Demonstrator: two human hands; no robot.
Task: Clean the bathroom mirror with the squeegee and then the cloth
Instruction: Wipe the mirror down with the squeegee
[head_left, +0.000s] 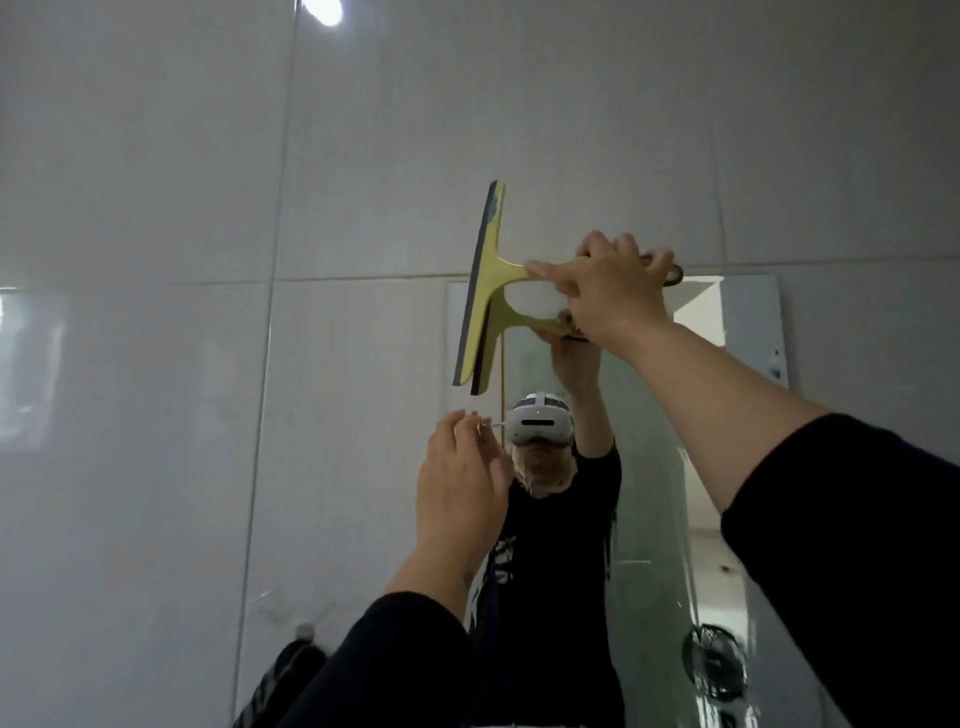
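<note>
My right hand (615, 288) grips the handle of a yellow-green squeegee (485, 283) with a dark rubber blade. The blade stands nearly upright at the mirror's top left corner, its upper half over the tiled wall. The mirror (654, 467) hangs on the wall and reflects a person with a headset and a black shirt. My left hand (460, 486) is raised below the squeegee at the mirror's left edge, fingers together and pinching something small and pale; I cannot tell what it is. No cloth is in view.
Glossy grey wall tiles (182, 364) surround the mirror. A dark striped object (291, 675) sits low at the left. A round dark fixture (714, 665) shows in the lower right of the mirror.
</note>
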